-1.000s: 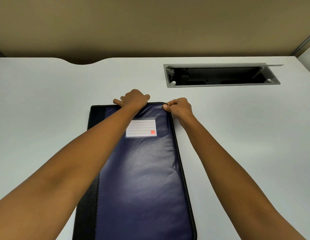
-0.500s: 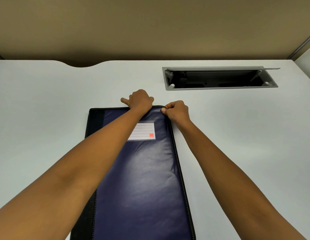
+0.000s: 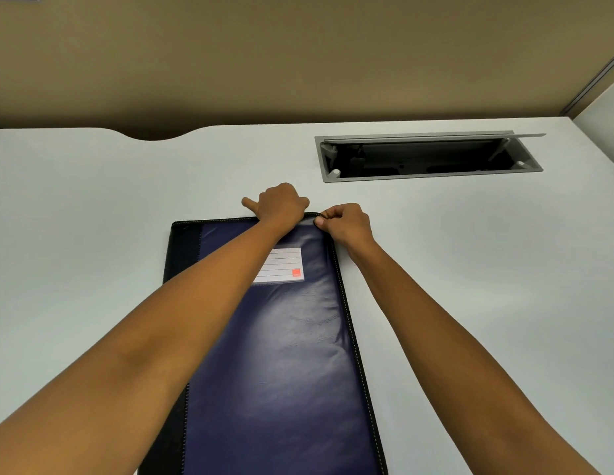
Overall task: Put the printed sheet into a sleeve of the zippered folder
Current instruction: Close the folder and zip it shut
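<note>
A closed zippered folder (image 3: 281, 354), navy with a black spine strip along its left side and a black stitched border, lies flat on the pale table (image 3: 93, 217). It runs from the near edge of the table, where its lower end passes out of view, up toward the middle. A white lined label (image 3: 281, 267) with a small red square sits in a clear pocket on the upper part of the cover, partly hidden by the left forearm.

Both hands meet at the folder's far edge, near its far right corner. The left hand (image 3: 281, 205) is curled into a loose fist pressing down on that edge, with one finger sticking out to the left along the table; whether it grips anything cannot be told. The right hand (image 3: 346, 222) is closed in a pinch at the rounded far right corner, thumb and fingertips pressed together on the zipper edge; the pull itself is too small to make out.

Toward the far right of the table a grey cable hatch (image 3: 429, 157) is set into the surface, its lid tipped up.
</note>
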Demonstrator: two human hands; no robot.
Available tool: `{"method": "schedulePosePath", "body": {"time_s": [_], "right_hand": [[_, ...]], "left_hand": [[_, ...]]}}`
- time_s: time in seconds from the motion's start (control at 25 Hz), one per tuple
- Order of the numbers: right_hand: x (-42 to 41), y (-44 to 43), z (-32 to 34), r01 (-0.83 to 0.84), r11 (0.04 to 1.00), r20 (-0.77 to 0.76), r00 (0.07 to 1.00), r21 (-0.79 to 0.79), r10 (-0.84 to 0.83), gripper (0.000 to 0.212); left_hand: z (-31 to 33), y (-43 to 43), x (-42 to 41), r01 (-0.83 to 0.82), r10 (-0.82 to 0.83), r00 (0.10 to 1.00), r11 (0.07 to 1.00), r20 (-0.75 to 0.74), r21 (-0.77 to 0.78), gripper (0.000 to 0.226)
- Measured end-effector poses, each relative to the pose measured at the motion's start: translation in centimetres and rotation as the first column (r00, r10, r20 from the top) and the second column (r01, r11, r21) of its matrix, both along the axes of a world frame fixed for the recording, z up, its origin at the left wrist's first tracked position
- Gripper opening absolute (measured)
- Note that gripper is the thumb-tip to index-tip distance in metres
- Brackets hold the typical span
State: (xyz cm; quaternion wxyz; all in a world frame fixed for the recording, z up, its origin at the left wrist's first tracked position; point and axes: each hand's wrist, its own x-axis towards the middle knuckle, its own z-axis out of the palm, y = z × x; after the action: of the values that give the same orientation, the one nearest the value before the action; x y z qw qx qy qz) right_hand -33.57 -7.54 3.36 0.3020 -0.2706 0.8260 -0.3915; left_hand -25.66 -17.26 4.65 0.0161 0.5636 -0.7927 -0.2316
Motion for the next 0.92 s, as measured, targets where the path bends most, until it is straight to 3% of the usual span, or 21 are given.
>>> {"method": "schedulePosePath", "body": {"time_s": [0.2,0.92], "right_hand": [[-0.1,0.0,0.0,0.017,0.999,0.058,0.998,-0.039,-0.015,0.007],[0.0,-0.3,-0.1,0.035,0.998,0.153,0.988,-0.049,-0.027,0.016]], "left_hand": [[0.0,-2.4,3.2,-0.071,0.07,0.997,0.996,0.031,0.048,0.028],[-0.5,-7.6,16.0,-0.289,0.29,0.952,0.957,0.101,-0.031,0.035]]}}
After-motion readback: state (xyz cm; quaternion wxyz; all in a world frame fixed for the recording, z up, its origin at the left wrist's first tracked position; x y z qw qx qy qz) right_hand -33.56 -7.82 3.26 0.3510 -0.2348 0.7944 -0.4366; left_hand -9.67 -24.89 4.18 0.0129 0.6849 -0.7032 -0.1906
